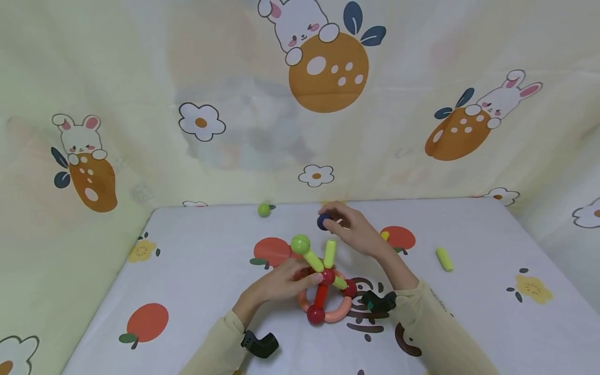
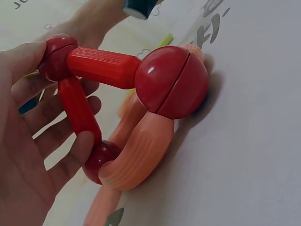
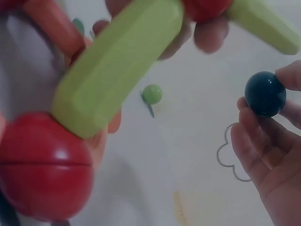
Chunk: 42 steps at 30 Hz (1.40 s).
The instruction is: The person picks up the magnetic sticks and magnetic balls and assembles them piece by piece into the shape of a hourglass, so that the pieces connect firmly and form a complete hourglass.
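Note:
My left hand [image 1: 281,282] holds a construction-toy frame at its top red ball [image 1: 328,276], with the thumb on that ball and fingers behind a red rod [image 2: 81,106]. Red balls, red and green rods and curved orange pieces [image 1: 338,313] make up the frame, whose ring stands on the table. Two light green rods rise from the top ball; one carries a green ball [image 1: 300,244], while the other, a green rod [image 1: 330,252], has a bare end. Above and behind the frame, my right hand [image 1: 356,233] pinches a dark blue ball [image 3: 265,94] between thumb and fingers, apart from the frame.
A loose green ball [image 1: 264,210] lies near the table's back edge. To the right lies a yellow-green rod [image 1: 444,259]. A small yellow piece [image 1: 385,236] shows behind the right wrist. A printed cloth [image 1: 253,172] hangs behind the white table cover [image 1: 197,291].

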Tool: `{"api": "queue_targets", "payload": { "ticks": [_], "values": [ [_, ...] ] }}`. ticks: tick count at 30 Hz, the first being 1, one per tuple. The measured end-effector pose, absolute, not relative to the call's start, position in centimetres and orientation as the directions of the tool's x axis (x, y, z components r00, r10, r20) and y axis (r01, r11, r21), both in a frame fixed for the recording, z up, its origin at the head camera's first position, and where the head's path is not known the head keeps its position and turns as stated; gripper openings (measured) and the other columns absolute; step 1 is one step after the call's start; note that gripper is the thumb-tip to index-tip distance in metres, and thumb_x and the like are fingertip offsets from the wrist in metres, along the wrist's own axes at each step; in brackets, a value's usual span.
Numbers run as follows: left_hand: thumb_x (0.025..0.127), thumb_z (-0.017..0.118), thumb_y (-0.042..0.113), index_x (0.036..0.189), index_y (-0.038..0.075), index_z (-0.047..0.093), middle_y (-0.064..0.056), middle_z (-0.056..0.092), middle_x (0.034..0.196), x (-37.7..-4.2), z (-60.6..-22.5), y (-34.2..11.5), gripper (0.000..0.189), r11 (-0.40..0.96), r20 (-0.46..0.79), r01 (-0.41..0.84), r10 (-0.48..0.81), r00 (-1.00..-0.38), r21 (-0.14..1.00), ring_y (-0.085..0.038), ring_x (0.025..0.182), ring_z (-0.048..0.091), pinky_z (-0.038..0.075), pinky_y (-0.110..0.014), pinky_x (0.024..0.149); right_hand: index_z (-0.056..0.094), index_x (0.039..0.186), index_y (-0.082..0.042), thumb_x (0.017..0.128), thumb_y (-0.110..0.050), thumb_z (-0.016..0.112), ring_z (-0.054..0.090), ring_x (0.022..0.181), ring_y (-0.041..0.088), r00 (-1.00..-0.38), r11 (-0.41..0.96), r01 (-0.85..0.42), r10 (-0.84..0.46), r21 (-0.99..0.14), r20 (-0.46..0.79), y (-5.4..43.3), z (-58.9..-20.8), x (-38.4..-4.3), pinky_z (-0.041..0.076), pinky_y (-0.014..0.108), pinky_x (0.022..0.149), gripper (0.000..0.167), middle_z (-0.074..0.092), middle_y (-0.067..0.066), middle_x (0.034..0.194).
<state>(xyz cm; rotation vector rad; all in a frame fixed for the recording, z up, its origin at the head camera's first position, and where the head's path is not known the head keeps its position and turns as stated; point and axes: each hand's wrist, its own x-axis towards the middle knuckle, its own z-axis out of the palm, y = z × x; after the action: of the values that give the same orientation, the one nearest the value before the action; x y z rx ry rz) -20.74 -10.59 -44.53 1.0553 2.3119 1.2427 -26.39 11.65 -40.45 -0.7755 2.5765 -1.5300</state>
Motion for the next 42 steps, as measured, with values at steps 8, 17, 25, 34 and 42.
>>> {"api": "queue_targets", "payload": {
  "ticks": [8,17,25,34,42],
  "values": [
    [0.096,0.051,0.039,0.119,0.026,0.060,0.013,0.064,0.105,-20.7,-44.7,-10.8,0.028,0.350,0.077,0.457,0.720,-0.690,0.818,-0.006,0.099,0.056,0.047,-0.026,0.089,0.052,0.122,-0.010,0.095,-0.023,0.056,0.058,0.096,0.023,-0.877,0.266,-0.381,-0.408,-0.886,0.254,12.5,-40.5,-24.7,0.054,0.026,0.081,0.030,0.058,0.008,0.112],
    [0.096,0.051,0.040,0.120,0.023,0.060,0.012,0.065,0.105,-20.5,-44.7,-10.6,0.031,0.337,0.094,0.471,0.725,-0.683,0.815,-0.004,0.098,0.056,0.048,-0.026,0.089,0.052,0.122,-0.011,0.096,-0.018,0.055,0.056,0.100,0.023,-0.869,0.220,-0.385,-0.415,-0.896,0.271,12.9,-40.7,-23.8,0.053,0.028,0.084,0.027,0.057,0.008,0.114],
    [0.096,0.050,0.041,0.120,0.024,0.059,0.011,0.064,0.106,-20.6,-45.0,-10.5,0.031,0.331,0.097,0.473,0.729,-0.677,0.816,-0.005,0.099,0.056,0.048,-0.026,0.089,0.051,0.123,-0.008,0.095,-0.014,0.055,0.056,0.103,0.021,-0.848,0.190,-0.416,-0.433,-0.890,0.304,13.4,-40.2,-23.3,0.052,0.024,0.085,0.029,0.056,0.008,0.117],
    [0.095,0.048,0.046,0.120,0.023,0.059,0.011,0.063,0.107,-20.5,-44.9,-10.4,0.036,0.364,0.077,0.462,0.713,-0.697,0.809,-0.004,0.100,0.056,0.048,-0.026,0.090,0.052,0.122,-0.011,0.095,-0.012,0.055,0.057,0.103,0.021,-0.842,0.175,-0.413,-0.448,-0.894,0.302,13.5,-39.9,-22.8,0.051,0.023,0.087,0.027,0.056,0.009,0.117],
    [0.095,0.049,0.044,0.118,0.024,0.060,0.011,0.060,0.109,-20.4,-44.8,-10.3,0.032,0.352,0.080,0.450,0.710,-0.700,0.820,-0.005,0.101,0.056,0.047,-0.028,0.091,0.051,0.123,-0.011,0.095,-0.011,0.054,0.058,0.104,0.022,-0.817,0.157,-0.422,-0.492,-0.893,0.300,13.6,-39.5,-22.5,0.050,0.024,0.090,0.028,0.055,0.009,0.119]
  ]
}}
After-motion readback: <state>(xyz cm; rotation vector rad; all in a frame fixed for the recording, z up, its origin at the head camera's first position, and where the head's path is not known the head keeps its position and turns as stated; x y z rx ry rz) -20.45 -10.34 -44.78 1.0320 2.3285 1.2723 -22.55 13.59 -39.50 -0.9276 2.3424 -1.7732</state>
